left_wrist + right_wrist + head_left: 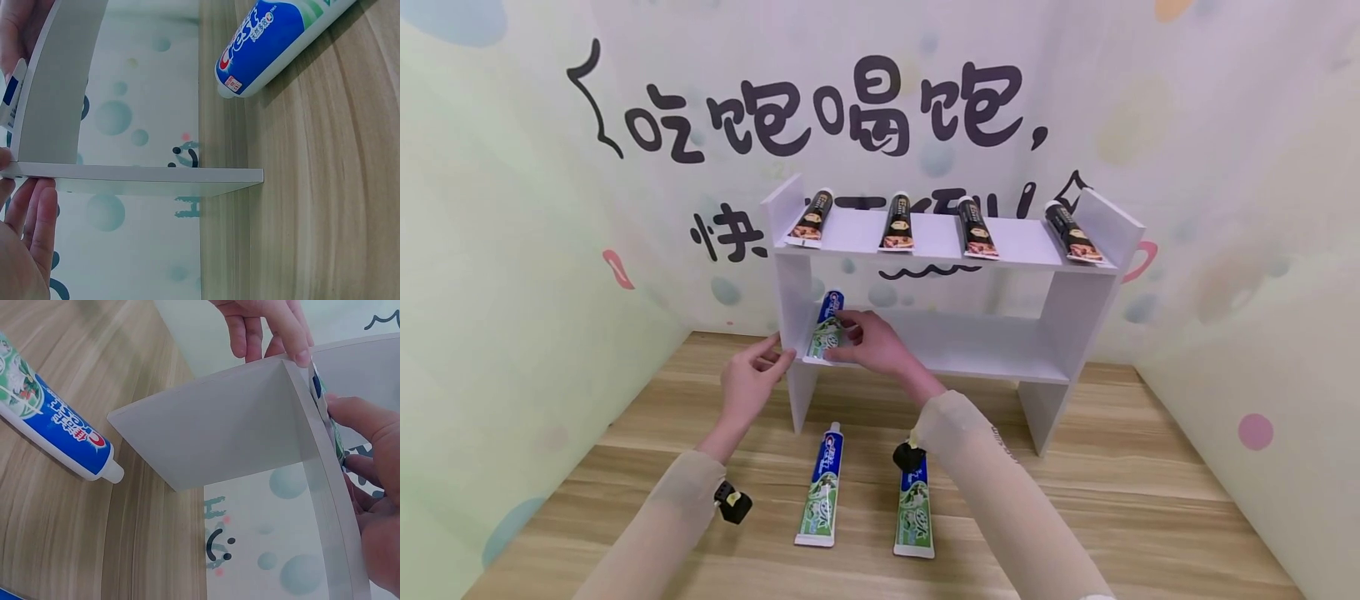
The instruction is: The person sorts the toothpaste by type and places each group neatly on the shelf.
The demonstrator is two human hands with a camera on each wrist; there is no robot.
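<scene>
A blue, green and white toothpaste tube lies at the left end of the lower level of a white two-level shelf, its cap toward the back. My right hand pinches this tube from its right side, thumb near the flat crimped end. That crimped end sits right by the shelf's front edge in the right wrist view. My left hand holds the shelf's left side panel; its thumb is at the front edge and its fingers lie against the outer face.
Two like toothpaste tubes, one left and one right, lie on the wooden table before the shelf. My right sleeve and wrist camera partly cover the right one. Several black tubes lie on the top level. Printed walls stand behind and beside.
</scene>
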